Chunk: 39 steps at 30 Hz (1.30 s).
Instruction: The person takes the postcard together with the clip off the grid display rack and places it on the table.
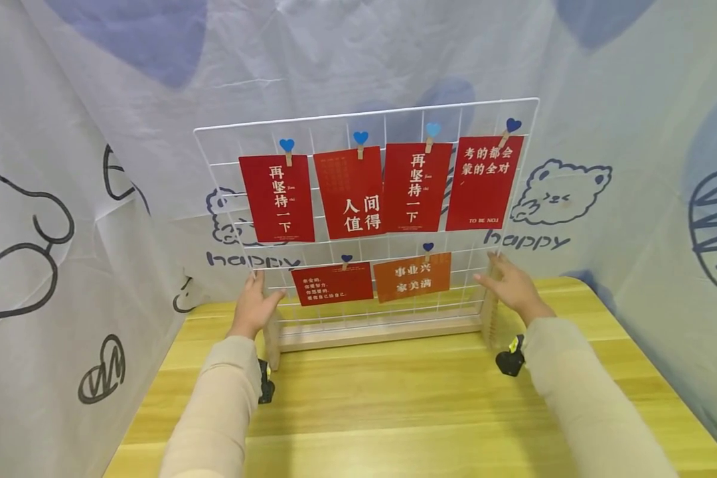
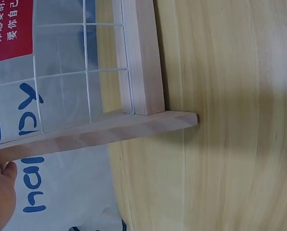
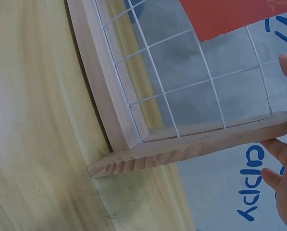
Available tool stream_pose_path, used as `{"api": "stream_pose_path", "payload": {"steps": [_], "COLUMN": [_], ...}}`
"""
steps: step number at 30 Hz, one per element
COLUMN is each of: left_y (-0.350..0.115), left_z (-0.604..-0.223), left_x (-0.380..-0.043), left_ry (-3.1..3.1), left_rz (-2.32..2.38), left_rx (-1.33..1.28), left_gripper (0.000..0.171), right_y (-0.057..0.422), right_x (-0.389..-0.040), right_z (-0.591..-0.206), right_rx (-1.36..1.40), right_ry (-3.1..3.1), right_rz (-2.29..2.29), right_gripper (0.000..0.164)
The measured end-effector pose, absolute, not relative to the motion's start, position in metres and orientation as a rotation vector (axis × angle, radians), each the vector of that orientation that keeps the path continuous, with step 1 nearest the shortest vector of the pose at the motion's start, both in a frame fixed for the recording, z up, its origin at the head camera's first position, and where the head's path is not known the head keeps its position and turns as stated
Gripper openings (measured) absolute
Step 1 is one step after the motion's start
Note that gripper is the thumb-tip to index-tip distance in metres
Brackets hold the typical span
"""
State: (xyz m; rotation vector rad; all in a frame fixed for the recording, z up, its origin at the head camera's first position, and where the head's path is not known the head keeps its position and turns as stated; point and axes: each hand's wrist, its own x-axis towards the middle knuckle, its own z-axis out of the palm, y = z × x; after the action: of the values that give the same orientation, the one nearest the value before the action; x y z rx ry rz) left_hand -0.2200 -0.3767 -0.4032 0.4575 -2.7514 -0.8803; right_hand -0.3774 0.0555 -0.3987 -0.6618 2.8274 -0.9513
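Observation:
A white wire grid panel [image 1: 394, 249] stands upright in a wooden stand [image 1: 382, 335] on the table. Red cards hang on it from small clips with blue hearts: a left card [image 1: 277, 199], a right card [image 1: 484, 182] and others between. Lower down hang a small red card [image 1: 328, 292] and an orange card [image 1: 409, 289]. My left hand [image 1: 253, 305] touches the stand's left side post, its thumb held out. At the right post's upper end, my right hand [image 1: 514, 285] touches with its fingers, thumb spread away from the post [image 3: 201, 144].
The yellow wood-grain table [image 1: 394, 411] extends in front of the stand. A pale printed cloth [image 1: 311, 66] hangs behind and at both sides. Dark wrist-worn devices show beside the left sleeve [image 1: 215, 405] and the right sleeve [image 1: 585, 398].

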Motion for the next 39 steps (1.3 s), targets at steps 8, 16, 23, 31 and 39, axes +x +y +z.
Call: {"api": "stream_pose_path", "payload": {"steps": [8,16,23,31,39], "left_y": [-0.379,-0.380,-0.381,-0.382,-0.378], "left_z": [-0.401,-0.399,-0.394,-0.389,-0.383], "left_x": [-0.216,-0.215,-0.214,-0.212,-0.211], "left_ry": [-2.787,-2.797,-2.834,-2.855,-2.848], "left_rz": [-0.885,-0.907,-0.936,-0.974,-1.013], "left_rx": [0.465,0.474,0.471,0.465,0.414], "left_gripper": [0.072,0.071,0.072,0.070,0.068], "right_y": [0.055,0.054,0.054,0.059,0.065], "right_x": [-0.375,-0.374,-0.371,-0.369,-0.366], "right_z": [-0.397,-0.397,-0.397,-0.395,-0.393], "right_rx": [-0.722,-0.706,-0.714,-0.761,-0.754], "right_ry": [2.852,2.836,2.820,2.816,2.804], "right_rz": [-0.885,-0.900,-0.908,-0.891,-0.901], "right_gripper": [0.079,0.077,0.074,0.077,0.077]}}
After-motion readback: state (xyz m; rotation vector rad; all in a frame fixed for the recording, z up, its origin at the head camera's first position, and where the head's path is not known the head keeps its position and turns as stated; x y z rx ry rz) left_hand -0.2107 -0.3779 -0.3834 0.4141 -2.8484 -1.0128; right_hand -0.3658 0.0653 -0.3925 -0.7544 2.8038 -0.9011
